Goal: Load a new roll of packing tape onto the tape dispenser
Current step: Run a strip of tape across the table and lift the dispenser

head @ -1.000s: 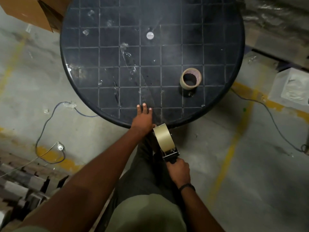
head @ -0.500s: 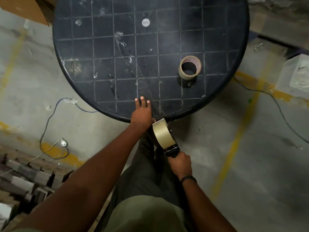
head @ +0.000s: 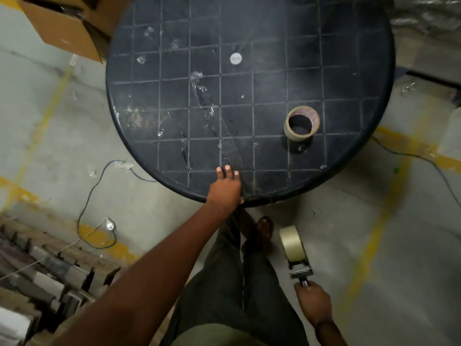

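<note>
warehouse or packing area: bare concrete floor (head: 374, 245) with yellow painted lines (head: 369, 248), open cardboard box (head: 67, 28), loose cable (head: 94, 196), tape-smeared round black table (head: 349, 71).

Our bare forearms, olive-green shirt (head: 217, 335), dark trousers (head: 239, 290), a brown sandal (head: 265, 228) on our foot
</note>
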`<move>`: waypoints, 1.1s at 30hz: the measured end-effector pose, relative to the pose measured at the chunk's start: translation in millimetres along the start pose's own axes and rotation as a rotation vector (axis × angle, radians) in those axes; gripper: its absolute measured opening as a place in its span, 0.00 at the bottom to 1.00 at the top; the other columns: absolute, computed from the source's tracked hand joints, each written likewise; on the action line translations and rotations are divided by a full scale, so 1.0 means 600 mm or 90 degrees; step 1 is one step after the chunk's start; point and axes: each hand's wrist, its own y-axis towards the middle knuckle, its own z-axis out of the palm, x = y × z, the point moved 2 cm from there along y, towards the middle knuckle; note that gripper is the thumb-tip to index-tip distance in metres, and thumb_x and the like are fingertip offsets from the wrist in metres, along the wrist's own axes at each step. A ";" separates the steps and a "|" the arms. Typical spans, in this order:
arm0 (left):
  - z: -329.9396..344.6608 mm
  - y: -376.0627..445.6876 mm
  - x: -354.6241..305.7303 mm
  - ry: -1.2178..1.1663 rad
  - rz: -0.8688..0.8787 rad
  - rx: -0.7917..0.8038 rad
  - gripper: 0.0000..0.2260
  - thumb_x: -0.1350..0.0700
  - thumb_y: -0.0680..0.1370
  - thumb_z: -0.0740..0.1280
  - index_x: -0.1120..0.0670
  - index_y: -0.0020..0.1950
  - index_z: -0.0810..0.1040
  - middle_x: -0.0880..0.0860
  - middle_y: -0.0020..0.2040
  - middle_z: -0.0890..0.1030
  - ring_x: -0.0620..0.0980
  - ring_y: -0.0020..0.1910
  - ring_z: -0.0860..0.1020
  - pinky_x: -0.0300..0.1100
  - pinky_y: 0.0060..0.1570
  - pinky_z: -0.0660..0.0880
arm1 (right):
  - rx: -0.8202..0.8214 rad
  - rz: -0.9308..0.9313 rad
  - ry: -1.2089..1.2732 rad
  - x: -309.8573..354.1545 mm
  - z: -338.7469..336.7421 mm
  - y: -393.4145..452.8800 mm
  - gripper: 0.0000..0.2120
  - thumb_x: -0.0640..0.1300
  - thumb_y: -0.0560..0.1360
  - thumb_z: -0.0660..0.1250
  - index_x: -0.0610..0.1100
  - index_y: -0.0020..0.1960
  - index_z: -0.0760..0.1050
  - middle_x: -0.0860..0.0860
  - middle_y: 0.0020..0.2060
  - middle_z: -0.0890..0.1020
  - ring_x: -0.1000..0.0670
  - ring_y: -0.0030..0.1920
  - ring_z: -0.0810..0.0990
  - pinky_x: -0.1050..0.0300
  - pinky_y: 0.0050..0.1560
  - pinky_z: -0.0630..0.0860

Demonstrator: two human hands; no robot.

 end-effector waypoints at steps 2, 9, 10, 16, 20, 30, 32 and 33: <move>0.001 -0.008 0.005 -0.005 -0.001 0.026 0.43 0.47 0.77 0.72 0.60 0.82 0.50 0.65 0.82 0.48 0.69 0.80 0.49 0.64 0.70 0.69 | -0.007 -0.008 -0.017 -0.023 -0.026 -0.045 0.13 0.57 0.79 0.65 0.48 0.44 0.78 0.45 0.42 0.84 0.42 0.44 0.81 0.52 0.48 0.76; -0.005 -0.050 0.042 -0.021 0.079 0.078 0.40 0.60 0.80 0.67 0.54 0.84 0.44 0.54 0.83 0.38 0.59 0.82 0.41 0.60 0.74 0.64 | -0.141 -0.149 0.068 0.111 -0.092 -0.167 0.18 0.52 0.72 0.76 0.46 0.59 0.81 0.41 0.51 0.86 0.38 0.55 0.83 0.55 0.47 0.72; -0.008 -0.059 0.050 -0.022 0.087 0.089 0.38 0.60 0.80 0.66 0.54 0.84 0.46 0.54 0.84 0.39 0.58 0.83 0.42 0.59 0.75 0.64 | -0.148 -0.201 0.059 0.155 -0.098 -0.168 0.18 0.52 0.73 0.75 0.47 0.60 0.80 0.43 0.53 0.85 0.40 0.55 0.83 0.56 0.48 0.72; -0.062 -0.074 0.081 -0.167 0.017 0.055 0.26 0.51 0.76 0.69 0.54 0.73 0.68 0.60 0.70 0.74 0.59 0.63 0.78 0.50 0.60 0.77 | -0.240 -0.351 -0.013 0.431 -0.127 -0.142 0.23 0.58 0.74 0.73 0.45 0.61 0.74 0.47 0.57 0.81 0.45 0.60 0.80 0.51 0.58 0.77; -0.145 -0.051 0.083 -0.260 0.003 -0.058 0.24 0.56 0.75 0.67 0.57 0.71 0.69 0.61 0.66 0.77 0.63 0.61 0.79 0.52 0.56 0.76 | -0.275 -0.324 -0.041 0.554 -0.135 -0.131 0.27 0.62 0.74 0.71 0.44 0.62 0.72 0.45 0.60 0.80 0.43 0.63 0.78 0.47 0.60 0.76; -0.255 0.043 0.159 -0.321 0.054 -0.087 0.28 0.54 0.74 0.68 0.55 0.73 0.66 0.58 0.68 0.79 0.63 0.61 0.80 0.52 0.57 0.78 | -0.339 -0.213 -0.088 0.696 -0.146 -0.100 0.27 0.59 0.76 0.71 0.43 0.65 0.68 0.44 0.65 0.75 0.42 0.68 0.73 0.43 0.62 0.72; -0.259 0.052 0.173 -0.308 0.076 -0.070 0.30 0.52 0.73 0.68 0.54 0.74 0.64 0.58 0.68 0.79 0.62 0.60 0.81 0.54 0.58 0.79 | -0.326 -0.197 -0.082 0.701 -0.142 -0.098 0.27 0.58 0.76 0.72 0.43 0.65 0.67 0.44 0.66 0.74 0.42 0.68 0.73 0.43 0.62 0.72; -0.261 0.053 0.180 -0.301 0.081 -0.059 0.30 0.52 0.73 0.68 0.53 0.74 0.64 0.57 0.67 0.79 0.61 0.59 0.81 0.55 0.58 0.79 | -0.318 -0.187 -0.080 0.702 -0.141 -0.098 0.28 0.57 0.75 0.72 0.43 0.66 0.67 0.43 0.66 0.73 0.42 0.68 0.72 0.42 0.61 0.72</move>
